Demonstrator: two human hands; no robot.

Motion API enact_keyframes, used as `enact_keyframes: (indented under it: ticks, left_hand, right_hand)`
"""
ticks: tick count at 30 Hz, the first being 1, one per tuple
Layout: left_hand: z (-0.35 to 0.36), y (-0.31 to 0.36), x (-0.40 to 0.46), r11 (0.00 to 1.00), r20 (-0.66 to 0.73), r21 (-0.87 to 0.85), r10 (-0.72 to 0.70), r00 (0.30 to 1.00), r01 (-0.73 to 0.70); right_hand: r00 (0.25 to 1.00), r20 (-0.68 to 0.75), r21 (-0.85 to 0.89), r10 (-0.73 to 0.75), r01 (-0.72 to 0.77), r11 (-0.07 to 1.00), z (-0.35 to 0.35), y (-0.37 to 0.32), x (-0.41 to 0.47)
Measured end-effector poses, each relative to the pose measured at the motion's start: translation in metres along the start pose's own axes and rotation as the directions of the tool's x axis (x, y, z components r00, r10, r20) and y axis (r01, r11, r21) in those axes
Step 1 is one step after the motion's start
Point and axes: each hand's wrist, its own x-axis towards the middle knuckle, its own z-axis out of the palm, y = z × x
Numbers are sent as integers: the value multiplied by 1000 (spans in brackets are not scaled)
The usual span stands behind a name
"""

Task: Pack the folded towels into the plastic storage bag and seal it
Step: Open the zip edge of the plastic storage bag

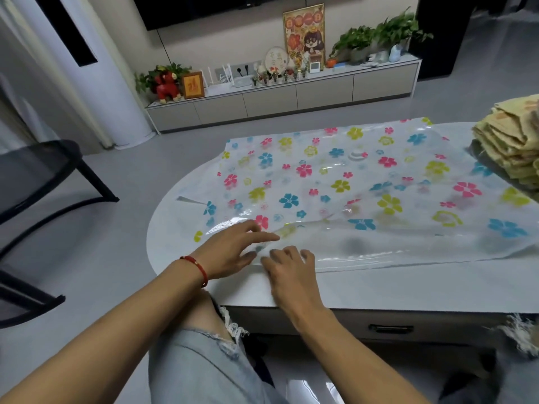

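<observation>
Clear flowered plastic storage bag (364, 182) lay lengthwise across the surface (379, 290); both hands' fingers (left hand (230, 252), right hand (291, 272)) rested loosely on its near-left edge, gripping nothing, towels (507, 141) far right.

No legible text on any visible object.

The storage bag (364, 185) lies flat across the table (379, 287), towels (510, 141) stacked on its right end at the table's right edge, both hands at the bag's near-left edge, left hand (233, 252) beside right hand (291, 272).
</observation>
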Motion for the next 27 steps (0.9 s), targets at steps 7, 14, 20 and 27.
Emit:
enact_keyframes:
  ticks: [7, 14, 20, 27]
  left_hand:
    - [6, -4, 7, 964, 74, 266, 11, 997, -30]
    - [-38, -17, 31, 978, -138, 77, -182, 974, 193]
    - [-84, -38, 43, 937, -365, 31, -315, 876, 349]
    - [-80, -19, 49, 957, -243, 56, -263, 933, 285]
  right_hand:
    - [999, -49, 70, 13, -9, 997, 1, 7, -8]
    - [979, -204, 75, -23, 39, 996, 7, 21, -39]
    - [962, -263, 83, -68, 93, 992, 12, 32, -58]
    - [929, -370, 180, -3, 75, 981, -17, 53, -53]
